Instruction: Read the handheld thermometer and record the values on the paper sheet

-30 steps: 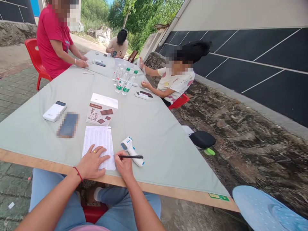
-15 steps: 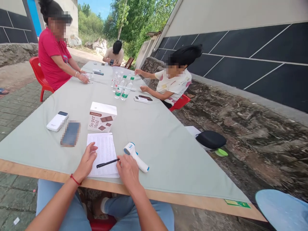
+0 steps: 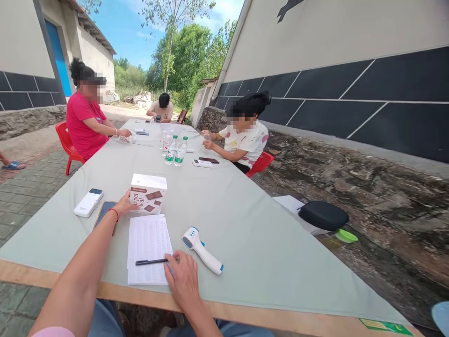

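Note:
My left hand (image 3: 125, 204) reaches forward past the paper and touches the left side of a white box (image 3: 149, 194) with brown print, its fingers extended against it. The far side of that hand's grip is hidden. My right hand (image 3: 184, 274) rests at the right edge of a printed sheet of paper (image 3: 149, 236), fingers bent over the end of a black pen (image 3: 149, 262) that lies across the sheet. Just right of this hand is a white and blue infrared thermometer (image 3: 203, 250). Under my left forearm a dark phone (image 3: 105, 213) is partly covered.
A white power bank (image 3: 89, 202) lies on the left. Water bottles (image 3: 176, 150) stand mid-table, with a phone (image 3: 209, 160) and another white device to their right. Several people sit around the cloth-covered table (image 3: 266, 262). A black case (image 3: 323, 215) is beyond the right edge.
My left hand has moved forward from above the paper to the box's left side. My right hand stays by the pen. The head view has tilted up.

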`<state>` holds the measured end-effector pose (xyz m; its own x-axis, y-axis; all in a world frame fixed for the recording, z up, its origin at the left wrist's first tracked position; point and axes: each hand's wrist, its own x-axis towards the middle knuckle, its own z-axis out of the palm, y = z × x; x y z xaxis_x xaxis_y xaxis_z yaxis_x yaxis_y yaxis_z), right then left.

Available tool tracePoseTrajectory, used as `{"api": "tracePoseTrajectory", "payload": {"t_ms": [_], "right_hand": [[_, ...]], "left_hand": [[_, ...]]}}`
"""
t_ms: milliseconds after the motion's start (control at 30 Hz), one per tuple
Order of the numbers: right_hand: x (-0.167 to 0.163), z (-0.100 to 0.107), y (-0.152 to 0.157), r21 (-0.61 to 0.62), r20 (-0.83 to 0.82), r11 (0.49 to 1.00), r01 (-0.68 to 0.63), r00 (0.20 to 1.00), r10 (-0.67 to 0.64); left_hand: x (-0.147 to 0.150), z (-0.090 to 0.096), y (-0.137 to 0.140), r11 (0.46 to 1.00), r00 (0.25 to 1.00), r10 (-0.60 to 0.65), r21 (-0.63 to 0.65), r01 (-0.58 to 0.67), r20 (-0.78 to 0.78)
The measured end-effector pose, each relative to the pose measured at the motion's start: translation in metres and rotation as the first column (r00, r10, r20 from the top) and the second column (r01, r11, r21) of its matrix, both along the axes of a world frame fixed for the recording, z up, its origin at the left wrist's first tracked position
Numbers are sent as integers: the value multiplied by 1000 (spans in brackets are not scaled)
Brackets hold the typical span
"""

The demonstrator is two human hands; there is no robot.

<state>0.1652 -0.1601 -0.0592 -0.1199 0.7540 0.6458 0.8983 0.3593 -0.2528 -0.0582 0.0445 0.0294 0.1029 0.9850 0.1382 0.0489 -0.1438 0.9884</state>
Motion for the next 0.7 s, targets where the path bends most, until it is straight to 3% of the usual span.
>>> {"api": "tracePoseTrajectory", "payload": {"t_ms": [100, 233, 300, 367, 433, 500, 600, 700], "right_hand": [[-1, 0, 2, 29, -27, 999, -26, 999, 27], [-2, 0, 4, 16, -50, 999, -33, 998, 34], [-4, 0, 4, 7, -61, 999, -33, 998, 33], [-7, 0, 3, 0, -69, 1000, -29, 997, 29], [-8, 2, 2, -5, -71, 999, -35, 997, 34], [-5, 4, 3, -15, -70, 998, -58, 996, 57], [17, 7, 12, -22, -81, 999, -29, 996, 27], [58, 6, 29, -75, -67, 975, 208, 975, -213]], "left_hand": [[1, 0, -2, 999, 999, 2, -47, -5, -51], [3, 11, -17, 997, 993, 78, -12, -79, -87], [7, 17, -33, 995, 994, 102, -8, -102, -39], [13, 18, -53, 991, 984, 123, -64, -115, 129], [20, 12, -75, 988, 944, 109, -134, -70, 312], [25, -1, -95, 981, 912, 131, -186, -62, 388], [29, -23, -112, 976, 919, 171, -187, -110, 354], [29, -34, -117, 980, 951, 166, -146, -131, 261]]}}
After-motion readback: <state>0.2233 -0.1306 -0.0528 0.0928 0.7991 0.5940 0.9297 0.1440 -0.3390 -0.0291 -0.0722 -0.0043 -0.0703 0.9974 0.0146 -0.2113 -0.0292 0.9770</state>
